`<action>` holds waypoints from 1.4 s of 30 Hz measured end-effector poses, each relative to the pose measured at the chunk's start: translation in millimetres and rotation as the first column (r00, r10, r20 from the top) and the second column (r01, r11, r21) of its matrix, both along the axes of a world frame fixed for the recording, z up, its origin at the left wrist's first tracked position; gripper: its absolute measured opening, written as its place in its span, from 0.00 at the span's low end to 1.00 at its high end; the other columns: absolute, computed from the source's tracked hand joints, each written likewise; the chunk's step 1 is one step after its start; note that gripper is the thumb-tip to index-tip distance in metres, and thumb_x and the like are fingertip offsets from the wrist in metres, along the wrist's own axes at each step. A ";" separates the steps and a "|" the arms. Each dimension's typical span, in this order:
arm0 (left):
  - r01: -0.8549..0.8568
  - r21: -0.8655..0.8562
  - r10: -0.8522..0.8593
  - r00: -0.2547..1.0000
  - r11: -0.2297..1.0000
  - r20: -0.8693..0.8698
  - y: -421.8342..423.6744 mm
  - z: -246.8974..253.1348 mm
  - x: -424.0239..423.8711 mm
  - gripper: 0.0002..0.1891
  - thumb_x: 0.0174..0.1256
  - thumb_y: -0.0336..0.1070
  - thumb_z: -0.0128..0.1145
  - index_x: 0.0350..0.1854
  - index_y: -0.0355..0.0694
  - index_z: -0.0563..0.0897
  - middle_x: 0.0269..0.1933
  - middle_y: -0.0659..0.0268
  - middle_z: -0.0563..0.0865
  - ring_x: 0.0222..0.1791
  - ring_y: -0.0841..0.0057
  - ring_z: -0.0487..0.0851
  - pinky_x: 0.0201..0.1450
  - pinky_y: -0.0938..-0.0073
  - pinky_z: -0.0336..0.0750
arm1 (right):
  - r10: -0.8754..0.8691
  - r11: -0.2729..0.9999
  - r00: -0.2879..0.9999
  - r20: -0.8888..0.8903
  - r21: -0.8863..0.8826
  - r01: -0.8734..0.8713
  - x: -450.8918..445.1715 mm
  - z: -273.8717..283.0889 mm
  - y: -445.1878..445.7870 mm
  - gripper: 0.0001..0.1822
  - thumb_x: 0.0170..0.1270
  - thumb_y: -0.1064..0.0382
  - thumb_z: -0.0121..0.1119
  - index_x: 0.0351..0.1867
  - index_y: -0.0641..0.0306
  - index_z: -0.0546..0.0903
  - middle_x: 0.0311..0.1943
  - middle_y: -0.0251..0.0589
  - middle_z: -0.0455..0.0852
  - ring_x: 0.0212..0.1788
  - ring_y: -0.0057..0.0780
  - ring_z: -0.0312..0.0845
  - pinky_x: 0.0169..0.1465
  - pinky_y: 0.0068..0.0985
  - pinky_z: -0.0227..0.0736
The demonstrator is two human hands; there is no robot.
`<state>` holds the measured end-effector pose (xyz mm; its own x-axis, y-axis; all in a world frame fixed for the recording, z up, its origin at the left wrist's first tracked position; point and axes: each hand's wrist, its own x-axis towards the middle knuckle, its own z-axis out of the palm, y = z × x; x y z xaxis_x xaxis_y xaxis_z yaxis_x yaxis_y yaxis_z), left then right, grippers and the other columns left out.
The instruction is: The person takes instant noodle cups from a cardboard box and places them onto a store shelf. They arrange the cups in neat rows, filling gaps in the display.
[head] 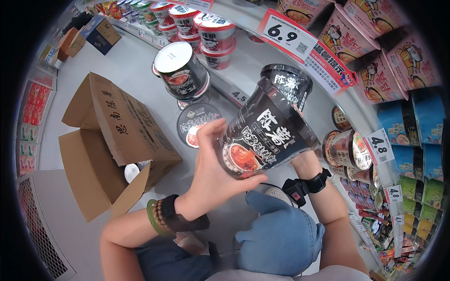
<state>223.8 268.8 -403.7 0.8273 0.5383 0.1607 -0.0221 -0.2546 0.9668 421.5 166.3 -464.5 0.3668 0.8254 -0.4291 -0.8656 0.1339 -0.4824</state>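
A black instant-noodle tub (256, 140), tilted and wrapped in clear film, is held up in front of me. My left hand (207, 175) grips its lower end, thumb along the near edge. Around the far side goes my right hand (303, 161), mostly hidden by the tub, with a fingertip showing near the top. Behind it, a similar black tub (290, 84) stands on the lower shelf. To the left is a black tub with its white round face up (181, 72), on top of others. Below that lies a dark printed round lid (197, 123).
An open cardboard box (133, 119) stands on the floor at left, flaps spread, a white-ended tub (132, 172) inside. Red-and-white tubs (214, 35) are stacked on the shelf. Pink tubs (351, 42) fill an upper shelf, whose edge with a price tag (284, 35) juts out at right.
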 end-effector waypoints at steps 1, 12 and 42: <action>0.026 -0.047 -0.028 0.999 0.999 -0.038 -1.2 -3.7 7.7 0.54 0.39 0.38 0.80 0.65 0.34 0.53 0.58 0.55 0.67 0.60 0.70 0.70 0.64 0.69 0.66 | -0.029 0.997 1.000 -0.007 -0.073 0.029 6.0 -2.5 -4.8 0.27 0.69 0.45 0.53 0.58 0.64 0.75 0.53 0.43 0.83 0.50 0.32 0.81 0.59 0.29 0.74; -0.047 -0.338 0.024 0.997 0.940 -0.070 -33.3 -92.1 81.0 0.53 0.39 0.39 0.77 0.65 0.30 0.54 0.59 0.48 0.72 0.60 0.63 0.74 0.62 0.66 0.70 | -0.294 0.855 0.751 0.592 -0.190 0.483 46.4 -53.3 -32.5 0.28 0.63 0.47 0.61 0.59 0.58 0.69 0.52 0.39 0.79 0.53 0.28 0.77 0.52 0.33 0.76; -0.168 0.338 0.109 0.976 0.926 0.187 13.7 -187.3 182.4 0.45 0.42 0.44 0.75 0.63 0.36 0.63 0.58 0.54 0.75 0.61 0.58 0.72 0.71 0.51 0.58 | -0.382 0.853 0.582 0.718 0.032 0.520 131.6 -62.2 -16.3 0.31 0.59 0.45 0.65 0.61 0.57 0.72 0.57 0.35 0.77 0.58 0.31 0.71 0.63 0.33 0.67</action>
<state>406.2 282.5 -591.0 0.6951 0.5307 0.4850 -0.1109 -0.5874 0.8017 553.1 150.0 -526.7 0.9112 0.4118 -0.0088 -0.1329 0.2738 -0.9526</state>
